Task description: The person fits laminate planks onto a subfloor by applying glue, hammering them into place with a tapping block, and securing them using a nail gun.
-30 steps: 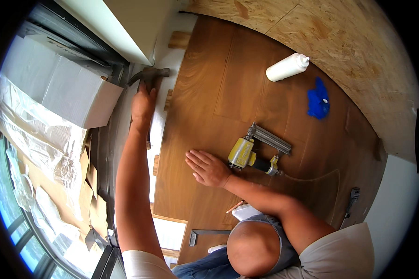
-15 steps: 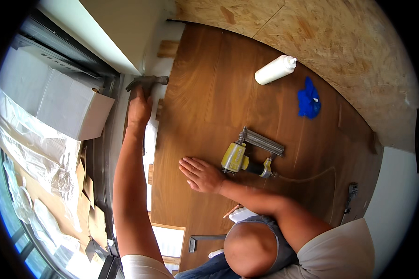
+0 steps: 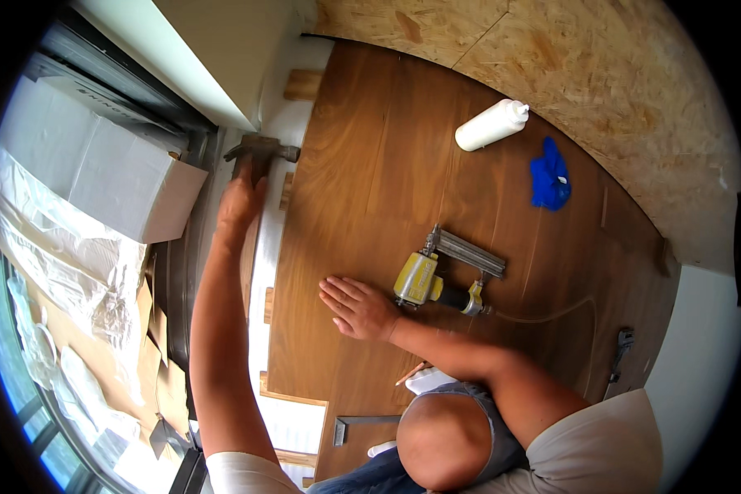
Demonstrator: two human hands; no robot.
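My left hand (image 3: 240, 202), arm stretched forward, is wrapped round the handle of a claw hammer (image 3: 261, 149). The hammer's striking face points right, close beside the left edge of a brown wood-plank surface (image 3: 346, 214). Flat on those planks lies my right hand (image 3: 361, 308), fingers extended and holding nothing. Just right of it rests a yellow and black nail gun (image 3: 416, 278) with a silver magazine and a thin hose. Most of the hammer handle is hidden by my left hand and forearm.
A white squeeze bottle (image 3: 490, 126) and a crumpled blue piece (image 3: 549, 177) lie farther off on the planks. A metal bar (image 3: 340, 431), a pencil (image 3: 410, 375) and a dark tool (image 3: 620, 350) lie nearer. Chipboard (image 3: 601, 90) borders the far right; a cardboard box (image 3: 132, 173) stands left.
The hammer has drawn back slightly left from the plank edge, along with my left hand and forearm. My right hand stays flat in place. The whole view has shifted a little.
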